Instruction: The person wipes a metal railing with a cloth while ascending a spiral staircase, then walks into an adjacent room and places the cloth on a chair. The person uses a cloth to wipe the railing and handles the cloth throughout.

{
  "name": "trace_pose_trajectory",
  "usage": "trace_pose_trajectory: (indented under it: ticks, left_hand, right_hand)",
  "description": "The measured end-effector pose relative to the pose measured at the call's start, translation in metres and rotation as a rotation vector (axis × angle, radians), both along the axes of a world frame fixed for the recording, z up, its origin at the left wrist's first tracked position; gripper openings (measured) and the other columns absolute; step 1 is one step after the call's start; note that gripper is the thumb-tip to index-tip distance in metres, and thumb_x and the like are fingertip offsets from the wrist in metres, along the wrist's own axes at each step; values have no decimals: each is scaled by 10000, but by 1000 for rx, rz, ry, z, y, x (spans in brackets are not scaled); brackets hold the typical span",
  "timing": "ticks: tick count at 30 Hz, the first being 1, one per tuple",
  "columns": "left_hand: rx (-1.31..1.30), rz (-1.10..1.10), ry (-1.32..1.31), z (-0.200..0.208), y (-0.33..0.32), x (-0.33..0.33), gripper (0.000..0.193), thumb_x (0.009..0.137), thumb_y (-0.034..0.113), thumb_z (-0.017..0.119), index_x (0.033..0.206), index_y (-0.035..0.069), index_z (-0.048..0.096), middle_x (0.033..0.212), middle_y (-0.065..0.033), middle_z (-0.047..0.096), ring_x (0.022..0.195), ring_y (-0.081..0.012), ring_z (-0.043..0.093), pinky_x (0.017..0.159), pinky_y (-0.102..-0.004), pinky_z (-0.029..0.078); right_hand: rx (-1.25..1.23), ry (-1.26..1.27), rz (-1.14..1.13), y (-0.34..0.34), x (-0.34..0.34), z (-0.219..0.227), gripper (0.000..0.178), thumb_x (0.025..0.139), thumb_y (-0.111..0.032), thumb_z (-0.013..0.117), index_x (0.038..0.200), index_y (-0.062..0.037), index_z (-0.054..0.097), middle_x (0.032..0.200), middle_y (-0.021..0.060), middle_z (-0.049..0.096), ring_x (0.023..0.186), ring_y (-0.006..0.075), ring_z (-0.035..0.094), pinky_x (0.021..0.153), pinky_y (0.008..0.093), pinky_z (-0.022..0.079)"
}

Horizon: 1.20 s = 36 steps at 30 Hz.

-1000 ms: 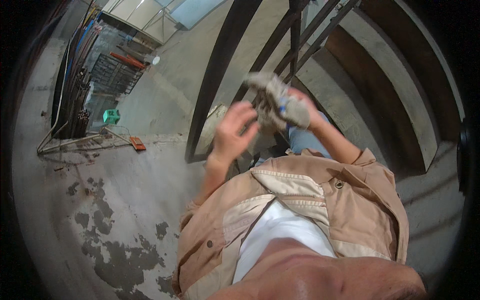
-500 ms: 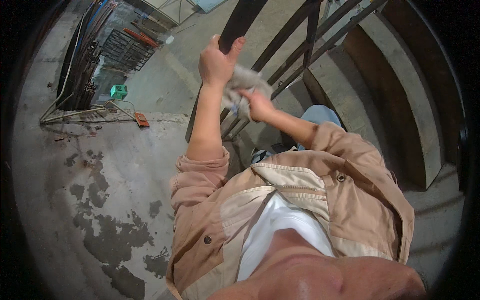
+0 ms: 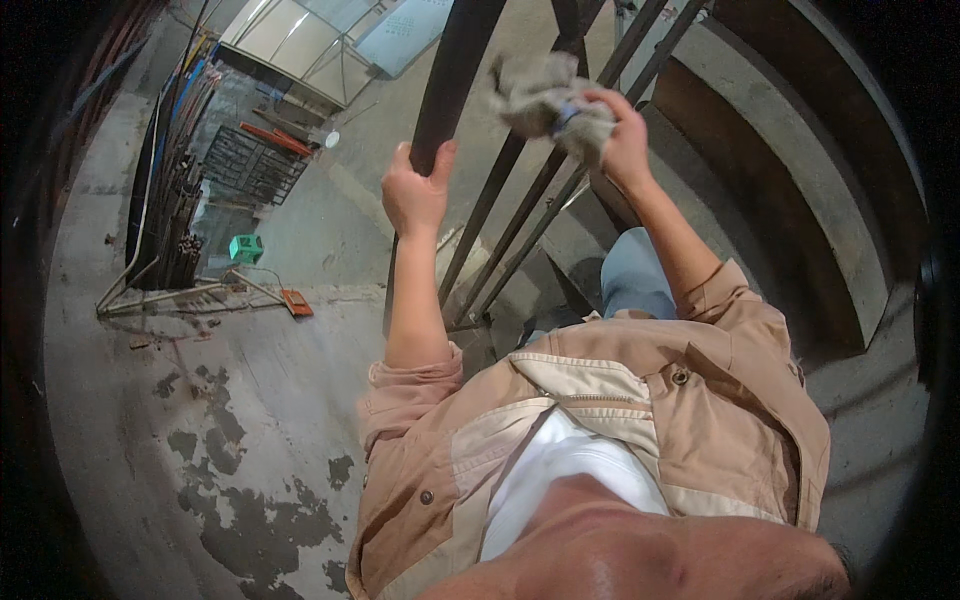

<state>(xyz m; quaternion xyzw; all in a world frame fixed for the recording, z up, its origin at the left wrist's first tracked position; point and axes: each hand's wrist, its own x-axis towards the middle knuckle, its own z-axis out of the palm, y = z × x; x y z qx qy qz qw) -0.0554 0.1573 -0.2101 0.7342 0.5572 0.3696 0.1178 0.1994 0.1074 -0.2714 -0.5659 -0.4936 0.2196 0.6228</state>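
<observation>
My left hand [image 3: 416,193] is wrapped round a dark stair handrail [image 3: 456,90], thumb on one side and fingers on the other. In my right hand [image 3: 627,148] is a crumpled grey cloth [image 3: 545,97], a little blurred, with a small blue patch on it. The cloth is up against the dark bars of the railing [image 3: 520,200], to the right of the handrail. Whether it presses on a bar or hangs just in front of it, I cannot tell.
Concrete stair steps [image 3: 800,170] curve up on the right. At the left stand a bundle of long rods [image 3: 180,240], a dark metal grille [image 3: 250,163], a green box [image 3: 245,248] and an orange piece [image 3: 296,303]. A pale framed panel [image 3: 290,45] lies farther off.
My right hand has carried the cloth up and to the right, away from the left hand. The left hand sits slightly lower in view, still on the handrail. The whole view has shifted.
</observation>
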Motion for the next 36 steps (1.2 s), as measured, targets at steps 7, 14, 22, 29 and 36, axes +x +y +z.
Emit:
trace_pose_trajectory:
  ticks: [7,14,22,29,36]
  left_hand:
    - [-27,8,-30,4,-11,-7,547,799,560,667,867,19,616,733,-162,647,690,-337,623,630,-394,475]
    - [29,-19,-27,-8,14,6,549,789,561,670,903,27,621,787,-181,667,760,-390,640,641,-426,486]
    - [-119,-124,-178,23,13,31,511,804,493,702,950,9,632,765,-138,665,698,-267,635,656,-359,478]
    - [-44,-80,1,60,32,86,470,807,467,706,875,12,610,705,-99,623,640,-229,596,605,-345,461]
    - [39,-39,24,64,22,91,546,771,556,692,870,24,616,776,-170,668,750,-373,648,649,-435,491]
  right_hand:
    - [-67,-330,174,-18,-81,-19,707,778,-47,616,1411,-212,347,1306,226,476,1177,404,485,953,426,429]
    - [-187,100,536,-21,-24,-47,455,793,-159,705,1226,-101,579,1114,125,635,1037,284,600,907,349,457]
    - [232,-57,2,-22,153,56,500,786,-290,718,1227,-89,596,1180,107,621,1082,211,585,926,344,455]
    - [417,-170,-159,78,202,210,291,832,-157,627,1107,-61,627,1024,148,631,878,236,636,781,340,514]
    - [20,-726,-409,74,130,138,599,762,-105,677,1305,-294,509,1060,228,504,927,379,611,761,434,528]
